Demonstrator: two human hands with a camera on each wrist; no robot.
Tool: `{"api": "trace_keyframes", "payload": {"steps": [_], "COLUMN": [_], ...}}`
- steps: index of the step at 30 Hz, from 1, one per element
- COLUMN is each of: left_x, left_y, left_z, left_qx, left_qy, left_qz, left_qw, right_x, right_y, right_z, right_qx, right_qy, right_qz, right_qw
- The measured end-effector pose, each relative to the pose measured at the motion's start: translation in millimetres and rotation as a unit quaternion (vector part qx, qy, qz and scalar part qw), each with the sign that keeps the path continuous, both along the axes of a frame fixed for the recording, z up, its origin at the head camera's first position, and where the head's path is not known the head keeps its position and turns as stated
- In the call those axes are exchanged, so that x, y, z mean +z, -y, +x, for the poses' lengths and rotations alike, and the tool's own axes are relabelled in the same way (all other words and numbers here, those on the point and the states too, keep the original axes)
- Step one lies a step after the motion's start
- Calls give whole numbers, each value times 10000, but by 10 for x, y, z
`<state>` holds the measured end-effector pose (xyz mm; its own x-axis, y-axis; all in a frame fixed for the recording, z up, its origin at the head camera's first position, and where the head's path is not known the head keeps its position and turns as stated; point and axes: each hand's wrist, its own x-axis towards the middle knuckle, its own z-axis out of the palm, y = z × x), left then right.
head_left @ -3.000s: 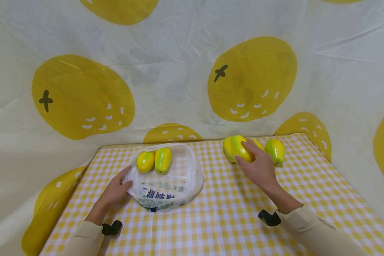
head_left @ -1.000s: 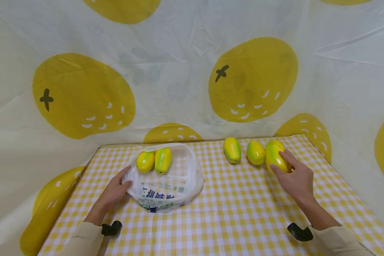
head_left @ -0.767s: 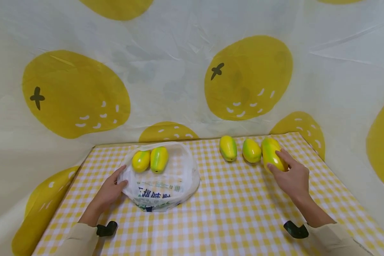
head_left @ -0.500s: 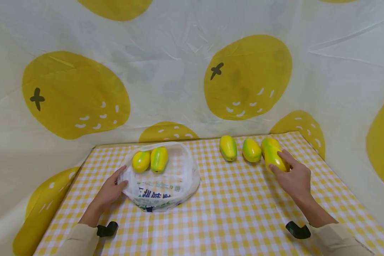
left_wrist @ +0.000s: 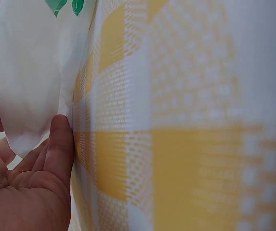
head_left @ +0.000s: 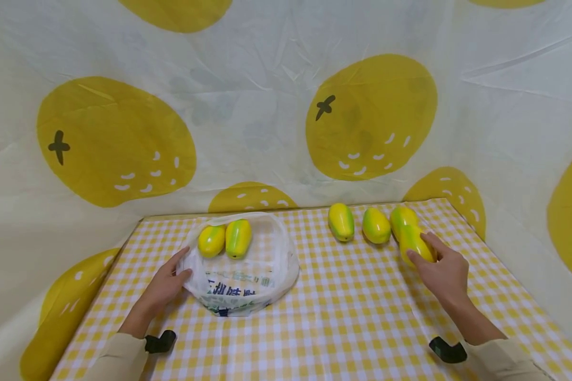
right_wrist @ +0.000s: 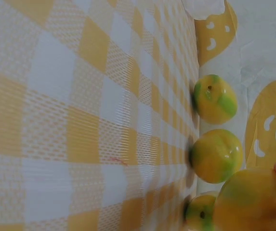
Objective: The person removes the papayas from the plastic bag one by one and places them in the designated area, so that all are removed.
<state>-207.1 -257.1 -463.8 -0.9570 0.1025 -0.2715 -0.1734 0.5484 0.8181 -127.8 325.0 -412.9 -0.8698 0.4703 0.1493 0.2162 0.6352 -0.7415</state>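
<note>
My right hand [head_left: 440, 267] grips a glossy yellow-green papaya [head_left: 414, 244], thumb on one side and fingers on the other. In the right wrist view this held papaya [right_wrist: 253, 199] looks lifted off the cloth. It overlaps the rightmost of three papayas at the back of the table; the left one [head_left: 341, 222], the middle one [head_left: 376, 226] and the right one [head_left: 403, 217] stand in a row. My left hand [head_left: 164, 283] pinches the left edge of a white plastic bag [head_left: 286, 272], which lies with its mouth spread. Two papayas [head_left: 238, 239] rest inside it.
A yellow-and-white checked cloth [head_left: 314, 328] covers the table. Behind it hangs a pale curtain [head_left: 252, 116] printed with big yellow fruit, reaching down to the table's back edge. Dark camera mounts [head_left: 448, 350] sit at both wrists.
My right hand has carried its papaya from in front of the left papaya to the rightmost one, then slightly nearer to me. The left hand and bag have stayed put.
</note>
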Motion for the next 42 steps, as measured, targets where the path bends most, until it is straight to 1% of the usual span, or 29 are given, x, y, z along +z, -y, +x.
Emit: {"api": "trace_keyframes", "payload": {"steps": [6,14,22,29,35,42], "left_x": [2,3,-5,-8,-7,-14], "left_y": [1,0,2,4,6,5], "left_z": [-1,-6,-10,-14,-13,-11], "left_qx": [21,-25,-17,8,-29,18], "left_qy": [13,-8,-32,-19,-71,-18], "left_qz": [-40,-31,10,6,15,-47], "left_qw": [10000,10000,10000,10000,10000,10000], "right_x": [-19,-66,-111,-136,-146,-163], "right_y": [-7,-14,-41,-71,-87,-86], "right_z": [20,53,57,71,84,110], "right_qx": [-104,-219,-164,-59,-11,50], "right_qy": [40,268,632,683,737,721], "right_qz": [-67,-103,-366,-287,-324,-409], "right_qw": [9999,9993,9972,9972,9968,9965]}}
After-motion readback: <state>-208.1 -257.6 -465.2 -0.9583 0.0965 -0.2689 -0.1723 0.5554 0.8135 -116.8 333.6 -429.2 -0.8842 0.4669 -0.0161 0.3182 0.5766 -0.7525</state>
